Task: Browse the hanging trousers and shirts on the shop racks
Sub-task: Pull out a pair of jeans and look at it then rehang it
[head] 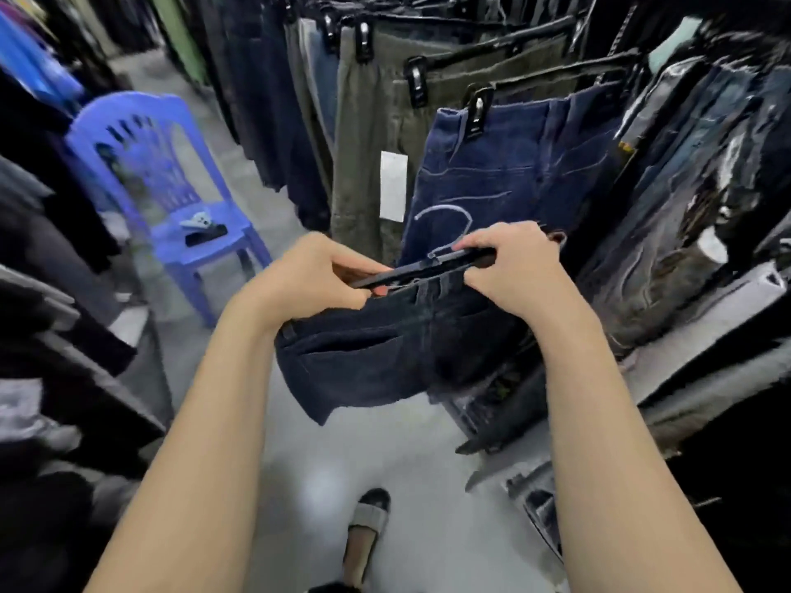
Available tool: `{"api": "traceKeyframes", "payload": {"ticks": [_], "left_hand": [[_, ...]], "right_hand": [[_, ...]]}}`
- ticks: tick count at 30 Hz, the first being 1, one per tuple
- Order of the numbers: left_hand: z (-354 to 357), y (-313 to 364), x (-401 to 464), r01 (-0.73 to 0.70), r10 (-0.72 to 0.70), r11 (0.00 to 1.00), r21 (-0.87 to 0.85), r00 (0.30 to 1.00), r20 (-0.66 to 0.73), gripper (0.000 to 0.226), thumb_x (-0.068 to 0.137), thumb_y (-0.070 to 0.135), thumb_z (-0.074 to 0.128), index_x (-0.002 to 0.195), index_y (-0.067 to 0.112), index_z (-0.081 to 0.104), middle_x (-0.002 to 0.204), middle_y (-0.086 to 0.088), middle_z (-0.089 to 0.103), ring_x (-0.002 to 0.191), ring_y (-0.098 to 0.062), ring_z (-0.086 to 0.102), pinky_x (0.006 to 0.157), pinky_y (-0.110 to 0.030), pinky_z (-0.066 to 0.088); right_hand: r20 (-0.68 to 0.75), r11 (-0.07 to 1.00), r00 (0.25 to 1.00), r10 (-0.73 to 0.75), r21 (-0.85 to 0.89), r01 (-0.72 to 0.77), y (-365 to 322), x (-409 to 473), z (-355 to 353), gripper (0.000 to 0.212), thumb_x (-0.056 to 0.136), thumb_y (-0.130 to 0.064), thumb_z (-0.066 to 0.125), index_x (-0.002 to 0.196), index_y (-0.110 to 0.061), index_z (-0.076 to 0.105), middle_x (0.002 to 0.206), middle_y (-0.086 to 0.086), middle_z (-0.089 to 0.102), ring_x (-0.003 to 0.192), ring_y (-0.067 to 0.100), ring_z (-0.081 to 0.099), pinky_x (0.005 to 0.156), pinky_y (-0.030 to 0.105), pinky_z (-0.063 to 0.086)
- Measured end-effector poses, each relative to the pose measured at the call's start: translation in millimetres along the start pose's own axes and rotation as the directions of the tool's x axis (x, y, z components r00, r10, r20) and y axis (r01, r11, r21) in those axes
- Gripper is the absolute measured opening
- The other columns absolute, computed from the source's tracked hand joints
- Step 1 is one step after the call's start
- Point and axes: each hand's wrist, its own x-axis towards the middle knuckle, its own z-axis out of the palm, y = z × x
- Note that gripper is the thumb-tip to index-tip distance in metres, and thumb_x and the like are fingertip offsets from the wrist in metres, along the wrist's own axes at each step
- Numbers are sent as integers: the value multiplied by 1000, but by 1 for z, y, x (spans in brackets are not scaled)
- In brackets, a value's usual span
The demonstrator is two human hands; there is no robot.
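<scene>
The dark jeans [385,357] hang off the rack, held out in front of the body on a black clip hanger [428,269]; its bar runs left to right between the hands. The left hand [308,276] pinches one end; the right hand [509,267] grips the other, nearer the hanging blue jeans [513,164]; the rack lies ahead and to the right.

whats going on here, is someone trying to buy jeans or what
A person stands in a clothes shop aisle holding a pair of dark jeans off the rack. The left hand and right hand each grip an end of the black clip hanger at the waistband. More trousers hang in front, including blue jeans and olive trousers. A blue plastic chair stands to the left.
</scene>
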Motion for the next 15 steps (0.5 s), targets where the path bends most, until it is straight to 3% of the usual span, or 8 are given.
{"api": "traceKeyframes", "payload": {"ticks": [2, 4, 7, 9, 10, 12, 14, 15], "left_hand": [[2, -7, -21, 57, -56, 998, 31, 998, -29, 48, 76, -1, 64, 96, 41, 76, 76, 20, 73, 58, -2, 53, 52, -15, 44], [3, -17, -40, 128, -126, 990, 60, 991, -44, 49, 74, -1, 65, 98, 40, 76, 79, 20, 74, 66, 4, 62, 60, -11, 49], [3, -37, -61, 249, -235, 957, 147, 966, -107, 41, 74, 4, 69, 91, 41, 77, 76, 22, 72, 68, 7, 61, 62, -12, 49], [0, -50, -73, 332, -283, 919, 212, 931, -229, 30, 75, 11, 76, 87, 38, 76, 73, 24, 68, 71, 6, 60, 63, -9, 44], [-1, -57, -78, 362, -288, 904, 227, 909, -302, 25, 76, 14, 78, 90, 34, 77, 76, 23, 67, 75, 4, 60, 70, -9, 44], [3, -76, -89, 419, -253, 860, 290, 845, -471, 24, 74, 23, 81, 97, 28, 76, 90, 14, 71, 92, -7, 63, 89, -24, 48], [16, -97, -101, 482, -187, 814, 324, 745, -641, 30, 73, 26, 81, 102, 26, 74, 108, 6, 69, 107, -18, 60, 97, -39, 45], [25, -106, -106, 492, -155, 822, 287, 678, -719, 31, 74, 22, 80, 104, 23, 73, 112, 2, 65, 111, -22, 57, 98, -40, 43]], "right_hand": [[74, 1000, 997, 22, -13, -21, -7, -7, 11, 21, 87, -35, 69, 107, -40, 73, 112, -9, 67, 111, 24, 50, 90, 37, 35], [134, 1000, 991, 5, -18, -3, -14, -14, 23, 15, 87, -42, 70, 101, -43, 74, 104, -10, 68, 98, 21, 47, 88, 40, 31], [226, 999, 974, -31, -5, 33, -23, -26, 46, 20, 83, -48, 73, 102, -43, 74, 100, -12, 69, 105, 22, 52, 90, 41, 33], [290, 997, 955, -59, 67, 41, -31, -34, 65, 27, 81, -49, 74, 107, -40, 74, 102, -11, 72, 108, 23, 55, 95, 40, 37], [310, 991, 948, -75, 125, 38, -36, -39, 75, 29, 81, -48, 74, 108, -39, 74, 99, -9, 72, 106, 24, 57, 98, 42, 39], [314, 976, 944, -103, 214, 36, -49, -47, 92, 29, 81, -46, 75, 108, -36, 75, 95, -7, 72, 103, 25, 59, 98, 45, 43], [313, 967, 943, -109, 254, 27, -62, -52, 104, 26, 81, -43, 76, 105, -33, 76, 97, -4, 72, 101, 25, 60, 93, 46, 48], [316, 964, 943, -106, 264, 20, -67, -53, 109, 24, 81, -42, 76, 103, -32, 77, 95, -4, 72, 99, 25, 61, 91, 46, 50]]}}
